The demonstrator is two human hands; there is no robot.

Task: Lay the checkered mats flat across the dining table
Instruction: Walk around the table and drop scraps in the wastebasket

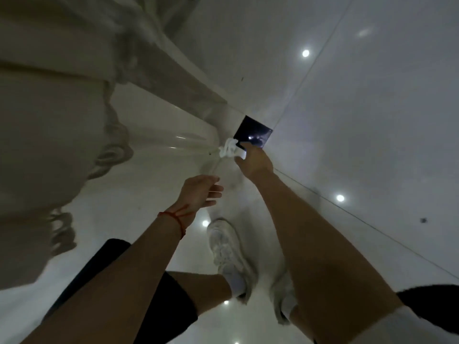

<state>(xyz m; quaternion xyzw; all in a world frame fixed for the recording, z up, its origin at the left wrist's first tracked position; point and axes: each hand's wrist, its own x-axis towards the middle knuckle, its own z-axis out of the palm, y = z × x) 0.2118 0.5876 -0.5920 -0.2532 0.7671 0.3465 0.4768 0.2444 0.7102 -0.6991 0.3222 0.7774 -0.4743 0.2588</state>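
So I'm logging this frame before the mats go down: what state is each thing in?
Right hand: reaching down, fingers closed on the white cloth.
White cloth: bunched up, at the floor.
Left hand: open, empty, held above the floor.
Dark tile: flat, set in the floor.
Shoe: on the floor.
Mats: not in view.

A small crumpled white cloth bundle (229, 148) lies bunched on the glossy pale floor (372, 95), just past centre toward twelve o'clock; no checks discernible.
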